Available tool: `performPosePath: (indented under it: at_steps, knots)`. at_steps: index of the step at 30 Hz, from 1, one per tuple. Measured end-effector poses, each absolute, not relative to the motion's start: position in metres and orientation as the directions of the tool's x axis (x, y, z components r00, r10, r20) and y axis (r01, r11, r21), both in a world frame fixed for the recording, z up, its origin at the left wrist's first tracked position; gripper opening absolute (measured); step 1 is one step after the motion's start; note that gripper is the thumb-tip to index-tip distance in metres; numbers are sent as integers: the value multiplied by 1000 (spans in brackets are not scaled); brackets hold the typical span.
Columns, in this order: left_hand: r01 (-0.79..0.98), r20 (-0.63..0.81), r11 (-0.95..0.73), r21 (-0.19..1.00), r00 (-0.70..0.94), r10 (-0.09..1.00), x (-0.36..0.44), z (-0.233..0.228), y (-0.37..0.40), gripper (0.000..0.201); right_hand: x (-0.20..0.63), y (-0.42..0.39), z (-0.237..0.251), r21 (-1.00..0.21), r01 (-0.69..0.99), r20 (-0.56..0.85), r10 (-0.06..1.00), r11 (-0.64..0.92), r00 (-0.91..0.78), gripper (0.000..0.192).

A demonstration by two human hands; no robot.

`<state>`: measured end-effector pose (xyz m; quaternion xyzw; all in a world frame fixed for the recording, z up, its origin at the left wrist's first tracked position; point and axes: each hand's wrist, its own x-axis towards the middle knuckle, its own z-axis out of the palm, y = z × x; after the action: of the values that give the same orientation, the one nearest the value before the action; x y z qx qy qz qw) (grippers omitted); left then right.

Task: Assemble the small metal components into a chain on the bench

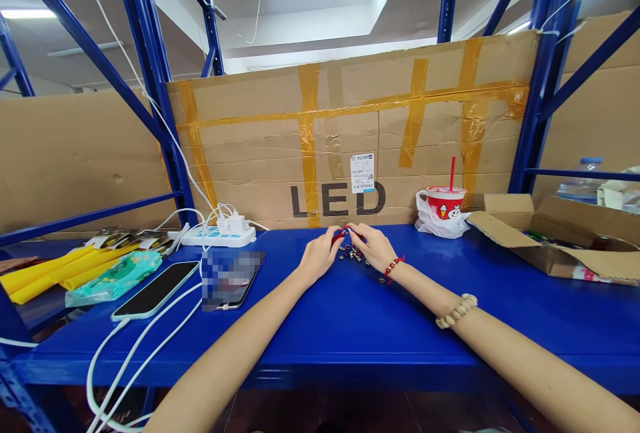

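Note:
Both my hands meet at the middle of the blue shelf, near its back. My left hand [319, 254] is closed in a pinch, with a bit of red at its fingertips. Close beside it, my right hand [373, 247] pinches at the same spot, fingertips almost touching the left ones. Whatever lies between them is small, partly red, and too tiny to name. Under and between the hands is a loose heap of small shiny metallic pieces [354, 254], partly hidden by the right hand. A few stray bits [383, 281] lie near the right wrist.
A red cup with a straw [445, 206] in a plastic bag and an open cardboard box [520, 249] stand right. Left are a power strip [220, 235], two phones [157, 291], white cables [165, 319], a green packet [117, 278] and yellow packages [75, 269]. Cardboard [240, 173] walls the back.

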<state>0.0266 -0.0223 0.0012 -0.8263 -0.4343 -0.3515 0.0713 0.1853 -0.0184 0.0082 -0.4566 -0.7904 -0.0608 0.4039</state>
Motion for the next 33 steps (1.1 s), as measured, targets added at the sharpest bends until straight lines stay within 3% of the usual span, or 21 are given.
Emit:
performPosePath:
  at_steps: [6,11,15,21,28,33]
  knots:
    - [819,668,-570,67,387,635,26,-1,-20,27,183,-22,9,-282,762,721,652,583,-233,31]
    - [793,645,-608,-48,490,587,26,-1,-21,26,180,-20,8,-348,749,724,669,563,-166,33]
    - [812,642,-583,-24,460,614,27,-1,-22,24,183,-19,9,-357,822,653,748,444,-120,34]
    - [869,642,-494,-15,387,662,27,-1,-21,25,187,-21,11,-214,961,464,884,174,-57,32]
    - [891,640,-453,-33,367,675,28,-1,-20,27,190,-24,16,-175,983,426,904,51,29,31]
    - [894,628,-446,-41,371,684,28,-1,-20,28,190,-28,17,-206,974,471,882,95,14,40]
